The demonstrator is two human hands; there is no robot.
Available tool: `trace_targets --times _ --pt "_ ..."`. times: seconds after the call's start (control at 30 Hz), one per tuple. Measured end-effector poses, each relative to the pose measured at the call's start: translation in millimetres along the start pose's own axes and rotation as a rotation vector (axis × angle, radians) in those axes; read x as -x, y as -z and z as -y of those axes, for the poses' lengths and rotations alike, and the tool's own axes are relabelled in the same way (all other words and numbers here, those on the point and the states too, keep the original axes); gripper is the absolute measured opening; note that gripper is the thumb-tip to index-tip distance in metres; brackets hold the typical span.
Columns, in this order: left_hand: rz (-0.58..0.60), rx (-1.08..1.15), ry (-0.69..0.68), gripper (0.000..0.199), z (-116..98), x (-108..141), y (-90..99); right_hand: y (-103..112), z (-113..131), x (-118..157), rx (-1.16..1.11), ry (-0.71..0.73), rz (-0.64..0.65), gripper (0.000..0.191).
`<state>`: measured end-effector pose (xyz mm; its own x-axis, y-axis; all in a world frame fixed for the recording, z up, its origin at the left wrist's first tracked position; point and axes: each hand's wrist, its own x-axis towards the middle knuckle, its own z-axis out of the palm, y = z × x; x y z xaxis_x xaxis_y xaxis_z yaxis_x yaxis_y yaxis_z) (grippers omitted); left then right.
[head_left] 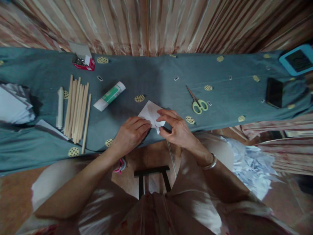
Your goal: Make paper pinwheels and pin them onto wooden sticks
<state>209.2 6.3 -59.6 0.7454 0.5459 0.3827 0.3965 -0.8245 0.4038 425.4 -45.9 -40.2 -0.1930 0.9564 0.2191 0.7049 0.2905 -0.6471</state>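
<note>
Shirtfront (144, 217) nearest, left hand (132, 133) holds white paper (148, 111), right edge under parted right hand (178, 130).

You have dim, muted light from a source out of view. Soft shadows darken the tabletop (239, 98) beyond your left hand (131, 133) and right hand (179, 129), and beside the papers (13, 104) at its left end, which stand out pale. Your bracelet (212, 162) glints. Past the tabletop's far edge, the wide lens fans the curtain (151, 27) folds outward. You cannot read the tube's (111, 95) blurred print.
</note>
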Motion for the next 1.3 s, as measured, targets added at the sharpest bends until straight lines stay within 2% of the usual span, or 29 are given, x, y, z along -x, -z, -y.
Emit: trace_targets --times 0.2,0.57,0.73,1.3 --pt "0.032 0.052 0.022 0.02 -7.6 3.5 0.0 -4.2 -2.6 4.6 -0.118 -0.047 0.052 0.01" --pt "0.011 -0.006 0.013 0.024 -10.7 6.3 -1.6 -12.3 1.3 -1.2 -0.147 -0.148 -0.02 0.008" --pt "0.003 0.048 -0.036 0.025 -6.9 8.3 -3.6 -13.7 1.4 -0.7 -0.103 -0.153 -0.027 0.006" --pt "-0.051 -0.054 -0.097 0.018 -4.3 4.9 -6.8 -16.5 1.0 0.7 -0.067 -0.12 -0.075 0.008"
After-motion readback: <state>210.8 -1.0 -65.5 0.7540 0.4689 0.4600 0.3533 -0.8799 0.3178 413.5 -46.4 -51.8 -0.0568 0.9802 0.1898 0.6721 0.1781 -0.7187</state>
